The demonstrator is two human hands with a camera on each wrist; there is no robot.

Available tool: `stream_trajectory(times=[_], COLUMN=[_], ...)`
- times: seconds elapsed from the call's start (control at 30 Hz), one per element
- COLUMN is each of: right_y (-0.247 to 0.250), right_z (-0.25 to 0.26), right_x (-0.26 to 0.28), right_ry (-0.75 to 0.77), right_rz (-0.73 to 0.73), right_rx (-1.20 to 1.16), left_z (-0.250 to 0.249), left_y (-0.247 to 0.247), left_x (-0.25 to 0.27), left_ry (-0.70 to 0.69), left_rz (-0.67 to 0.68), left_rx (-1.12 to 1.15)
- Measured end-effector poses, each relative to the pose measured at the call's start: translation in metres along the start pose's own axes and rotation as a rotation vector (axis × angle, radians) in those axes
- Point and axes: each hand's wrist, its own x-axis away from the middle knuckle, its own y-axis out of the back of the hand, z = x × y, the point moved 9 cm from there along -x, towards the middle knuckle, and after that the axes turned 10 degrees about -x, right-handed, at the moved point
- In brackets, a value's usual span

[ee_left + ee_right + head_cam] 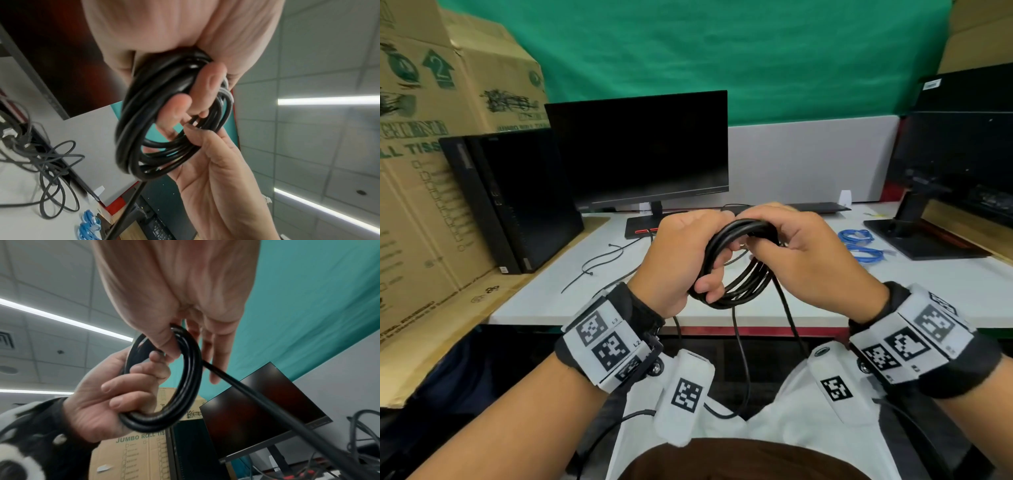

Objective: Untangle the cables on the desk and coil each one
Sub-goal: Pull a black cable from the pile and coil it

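Observation:
A black cable point(739, 284) is wound into a coil of several loops and held in the air over the desk's front edge. My left hand point(681, 253) grips the coil's left side, fingers curled through the loops point(131, 129). My right hand point(784, 240) pinches the top of the coil with the thumb point(162, 339), while its outer fingers point(218, 363) stretch straight. A loose strand point(287, 418) runs off the coil, and black strands point(739, 342) hang below the desk edge. A blue cable point(859, 245) lies bundled on the desk to the right. A thin black cable point(602, 260) lies loose to the left.
The white desk point(893, 291) carries a dark monitor point(640, 150) at the back and a black PC tower point(517, 198) to its left. A second monitor stand point(914, 226) is at the right. Cardboard boxes point(431, 137) are stacked on the left. More tangled cables point(51, 162) lie behind.

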Motion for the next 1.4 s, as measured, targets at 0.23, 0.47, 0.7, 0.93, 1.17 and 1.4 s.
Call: stream_trajectory(times=[0.23,0.47,0.7,0.93,1.17,1.4], right_y=[0.010,0.010,0.006,-0.004,-0.005,0.011], right_z=[0.001,-0.009,0.013,0.005,-0.012,-0.005], right_x=[-0.002,0.000,0.007,-0.001,0.008,0.002], right_ry=[-0.039,-0.077,0.243,-0.074,-0.405,-0.318], right_rz=[-0.030,-0.068,-0.174,0.094,0.268,0.091], right_rx=[0.064,-0.199,0.305,0.206,-0.200,-0.027], left_z=[-0.001,0.005,0.008,0.003,-0.026,-0.037], left_y=[-0.001,0.003,0.005,0.000,0.001,0.008], left_x=[0.000,-0.004,-0.005,-0.004,0.000,0.002], left_ry=[0.002,0.079,0.140,0.048,-0.179,-0.238], left_rz=[-0.048,-0.080,-0.101,-0.002,0.104,0.073], left_rx=[-0.035,0.048,0.198,0.041,-0.357,-0.477])
